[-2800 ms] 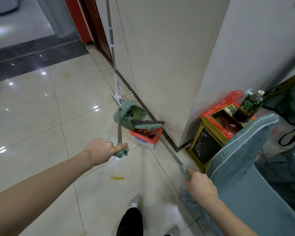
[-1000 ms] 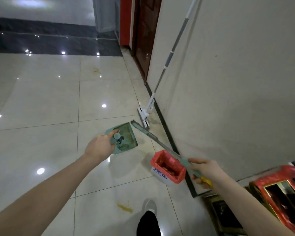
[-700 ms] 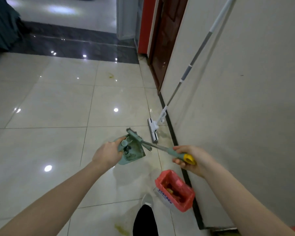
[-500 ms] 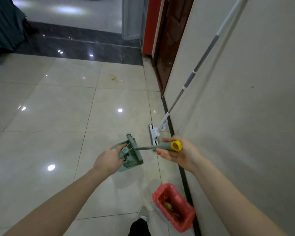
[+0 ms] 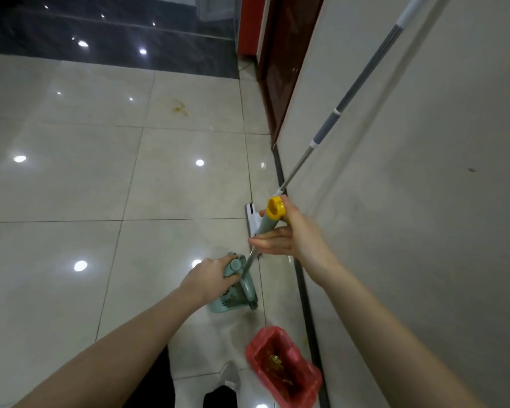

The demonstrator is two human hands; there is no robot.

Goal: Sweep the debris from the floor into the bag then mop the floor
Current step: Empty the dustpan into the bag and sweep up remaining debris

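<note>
My left hand grips the top of the handle of the green dustpan, which stands low over the floor tiles. My right hand holds the green broom handle just below its yellow end cap; the shaft runs down to the broom head at the dustpan. A box lined with a red bag, some debris inside, sits on the floor by the wall. The mop leans against the wall, its white head on the floor behind my right hand.
A beige wall with a dark skirting strip fills the right side. A dark wooden door with a red frame lies further along. A yellowish stain marks a far tile. My shoe shows at the bottom.
I turned away from the grey seat toward the mop. My right hand swung the broom upright, yellow cap up. The dustpan and broom head came together near the floor; the red-bagged box now lies behind them.
</note>
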